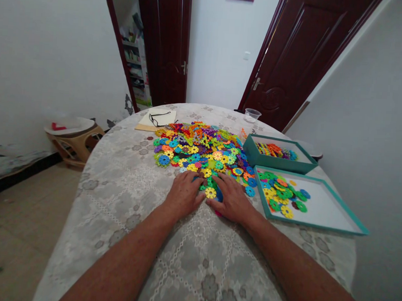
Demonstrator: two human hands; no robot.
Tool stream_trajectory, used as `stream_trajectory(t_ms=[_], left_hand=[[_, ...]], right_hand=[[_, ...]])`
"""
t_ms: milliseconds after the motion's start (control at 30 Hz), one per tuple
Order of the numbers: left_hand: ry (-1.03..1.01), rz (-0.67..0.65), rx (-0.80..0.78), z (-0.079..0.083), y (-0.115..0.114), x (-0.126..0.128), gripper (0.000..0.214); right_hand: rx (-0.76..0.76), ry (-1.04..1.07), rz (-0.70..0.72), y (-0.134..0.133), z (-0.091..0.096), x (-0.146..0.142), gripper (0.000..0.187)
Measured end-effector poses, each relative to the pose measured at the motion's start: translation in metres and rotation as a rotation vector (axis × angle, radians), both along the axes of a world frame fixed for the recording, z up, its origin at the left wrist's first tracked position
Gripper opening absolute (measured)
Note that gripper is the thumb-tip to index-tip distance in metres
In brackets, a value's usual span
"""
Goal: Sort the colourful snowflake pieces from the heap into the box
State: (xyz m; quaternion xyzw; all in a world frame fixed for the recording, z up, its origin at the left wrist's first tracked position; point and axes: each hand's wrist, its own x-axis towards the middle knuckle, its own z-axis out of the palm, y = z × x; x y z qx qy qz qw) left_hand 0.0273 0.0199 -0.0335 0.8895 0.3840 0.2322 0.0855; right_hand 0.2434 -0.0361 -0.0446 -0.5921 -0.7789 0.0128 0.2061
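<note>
A big heap of colourful plastic snowflake discs point(201, 148) lies on the round table point(131, 196) with its patterned cloth. My left hand point(185, 193) lies flat on the cloth at the heap's near edge, fingers stretched over a few discs. My right hand point(231, 198) rests palm down beside it, fingers spread, covering a blue and a pink disc. A yellow disc point(210, 193) sits between the two hands. Neither hand grips anything.
A shallow teal tray point(322, 219) at the right holds several discs. Behind it a teal box point(254, 155) holds stacked discs. Glasses point(159, 118) lie on a notebook at the far side, with a clear cup point(252, 114) nearby. A stool point(75, 139) stands left; doors behind.
</note>
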Motion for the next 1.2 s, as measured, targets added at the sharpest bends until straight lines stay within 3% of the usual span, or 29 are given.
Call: stream_trajectory(t_ms=[267, 467, 633, 867, 1067, 1200], left_hand=[[0.005, 0.016, -0.004, -0.003, 0.002, 0.0, 0.041], [-0.005, -0.061, 0.002, -0.002, 0.001, 0.001, 0.042], [0.025, -0.197, 0.025, -0.004, 0.001, 0.003, 0.025], [0.007, -0.245, -0.018, 0.0, -0.003, 0.004, 0.005], [-0.132, -0.311, -0.091, -0.001, -0.007, 0.006, 0.016], [-0.178, -0.327, -0.072, -0.004, -0.007, 0.005, 0.034]], right_hand=[[0.062, -0.055, -0.039, 0.002, 0.004, -0.002, 0.043], [0.087, -0.062, -0.028, 0.006, 0.001, 0.003, 0.039], [0.05, -0.054, 0.025, 0.002, 0.003, 0.004, 0.031], [0.03, -0.086, 0.084, -0.007, 0.011, 0.001, 0.022], [0.008, -0.038, 0.144, -0.006, 0.011, 0.004, 0.023], [-0.034, 0.153, 0.032, 0.001, 0.007, 0.008, 0.017]])
